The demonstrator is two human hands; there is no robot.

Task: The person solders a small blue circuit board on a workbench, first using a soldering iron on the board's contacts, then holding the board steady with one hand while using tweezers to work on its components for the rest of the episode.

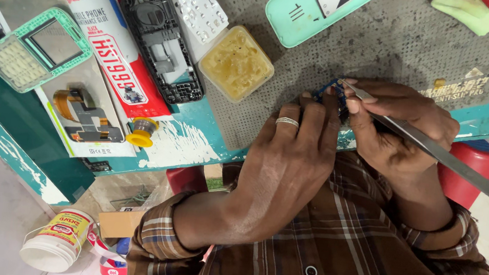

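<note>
Pinning a small blue circuit board (326,91) against the grey perforated mat (394,44), our left hand (287,159) lies fingers together, tips pressed at the board's near edge, a ring on one finger. Our right hand (399,124) is closed around metal tweezers (432,149), tips resting on the board's top; whether the tips grip anything we cannot tell, too small. Board sits near the mat's front edge, just above the teal bench lip.

Step in hand, as we judge it: fine picking or placing on the board. Next move likely calls for a steady left-hand hold and a small, precise tweezer motion.

Left of the mat: a square tub of yellow paste (236,63) touching its edge, then a black phone frame (161,45), a white glue tube (108,43), a mint-green phone front (37,48). On the mat's far edge, a mint phone back cover (303,10).
</note>
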